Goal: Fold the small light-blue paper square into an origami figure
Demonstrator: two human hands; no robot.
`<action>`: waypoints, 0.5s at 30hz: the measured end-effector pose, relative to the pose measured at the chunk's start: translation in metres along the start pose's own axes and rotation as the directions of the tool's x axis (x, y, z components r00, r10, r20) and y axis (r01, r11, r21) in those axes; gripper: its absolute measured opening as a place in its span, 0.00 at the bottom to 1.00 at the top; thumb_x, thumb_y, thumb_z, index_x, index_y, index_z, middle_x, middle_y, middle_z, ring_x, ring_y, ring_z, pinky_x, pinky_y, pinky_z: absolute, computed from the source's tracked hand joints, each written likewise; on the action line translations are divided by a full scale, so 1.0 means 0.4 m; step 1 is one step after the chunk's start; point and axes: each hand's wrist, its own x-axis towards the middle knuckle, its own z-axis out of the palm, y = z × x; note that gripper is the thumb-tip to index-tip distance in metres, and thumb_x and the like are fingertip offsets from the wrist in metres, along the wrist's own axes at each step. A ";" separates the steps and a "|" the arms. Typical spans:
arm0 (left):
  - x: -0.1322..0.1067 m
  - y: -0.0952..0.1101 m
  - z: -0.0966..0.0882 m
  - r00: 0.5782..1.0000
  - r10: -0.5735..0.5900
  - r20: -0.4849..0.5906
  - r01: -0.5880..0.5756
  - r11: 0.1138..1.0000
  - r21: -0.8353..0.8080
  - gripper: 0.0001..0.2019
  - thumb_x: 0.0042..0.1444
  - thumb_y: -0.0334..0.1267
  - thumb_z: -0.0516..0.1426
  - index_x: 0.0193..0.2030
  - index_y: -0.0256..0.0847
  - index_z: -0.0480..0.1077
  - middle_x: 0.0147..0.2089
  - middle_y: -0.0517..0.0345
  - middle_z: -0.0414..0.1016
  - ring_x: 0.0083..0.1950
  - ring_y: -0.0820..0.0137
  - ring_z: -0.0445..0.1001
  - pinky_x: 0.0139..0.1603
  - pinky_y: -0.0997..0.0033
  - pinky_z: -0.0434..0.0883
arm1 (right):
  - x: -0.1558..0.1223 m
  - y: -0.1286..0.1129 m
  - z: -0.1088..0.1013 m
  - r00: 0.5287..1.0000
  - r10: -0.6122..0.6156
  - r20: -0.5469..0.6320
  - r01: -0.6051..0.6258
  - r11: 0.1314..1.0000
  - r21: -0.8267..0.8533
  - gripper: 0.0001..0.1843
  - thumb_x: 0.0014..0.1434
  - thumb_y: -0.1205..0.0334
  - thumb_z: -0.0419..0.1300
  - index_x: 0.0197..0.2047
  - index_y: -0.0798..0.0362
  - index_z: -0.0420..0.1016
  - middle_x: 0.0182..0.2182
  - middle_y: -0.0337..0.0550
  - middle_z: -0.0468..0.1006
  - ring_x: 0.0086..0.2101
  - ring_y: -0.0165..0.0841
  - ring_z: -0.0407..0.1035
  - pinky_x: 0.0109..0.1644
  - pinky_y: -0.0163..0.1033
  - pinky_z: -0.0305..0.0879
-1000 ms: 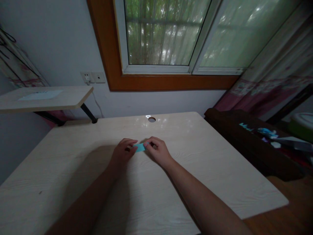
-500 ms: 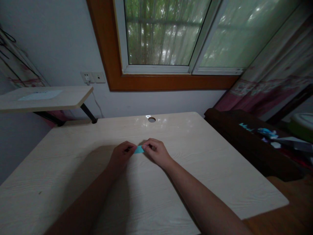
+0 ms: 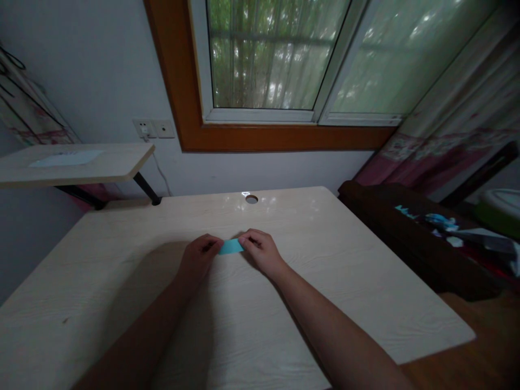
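Observation:
A small flat turquoise strip, which looks like paper, stretches between my two hands just above or on the pale wooden desk. My left hand pinches its left end between thumb and fingers. At the right end, the thumb and fingers of my right hand are closed on it. The ends of the strip are hidden under the fingertips. Whether the strip touches the desktop I cannot tell.
Near the desk's back edge is a round cable hole. A raised shelf with a sheet on it stands at the left. Wall sockets and a window lie behind. Beyond the right edge, dark furniture holds assorted items.
My hands have moved slightly apart, the left one leftward and the right one a little rightward. More of the turquoise strip shows between them.

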 end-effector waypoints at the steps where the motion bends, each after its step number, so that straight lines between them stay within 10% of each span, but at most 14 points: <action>1: 0.001 -0.001 -0.001 1.000 -0.002 -0.004 0.002 1.000 -0.011 0.12 0.58 0.45 0.57 0.31 0.40 0.74 0.29 0.59 0.75 0.32 0.69 0.72 0.34 0.72 0.67 | 0.001 0.002 0.000 1.000 0.007 -0.004 -0.007 1.000 0.005 0.12 0.62 0.57 0.58 0.31 0.53 0.78 0.27 0.40 0.75 0.31 0.32 0.68 0.36 0.35 0.62; 9: 0.005 0.000 0.001 0.997 -0.004 -0.078 -0.007 0.990 -0.139 0.12 0.60 0.45 0.56 0.43 0.40 0.74 0.39 0.54 0.77 0.37 0.69 0.75 0.36 0.71 0.73 | 0.003 0.018 -0.001 0.992 0.115 -0.060 -0.110 0.990 0.083 0.13 0.60 0.55 0.58 0.31 0.53 0.77 0.26 0.39 0.74 0.30 0.32 0.67 0.34 0.34 0.62; 15: 0.000 0.000 0.026 0.974 0.224 0.025 -0.221 0.972 -0.078 0.23 0.55 0.37 0.61 0.58 0.46 0.66 0.58 0.47 0.66 0.52 0.64 0.72 0.44 0.65 0.77 | 0.005 0.023 0.001 0.986 0.159 -0.046 -0.155 0.984 0.085 0.13 0.59 0.54 0.58 0.32 0.54 0.78 0.26 0.40 0.76 0.30 0.33 0.68 0.34 0.35 0.63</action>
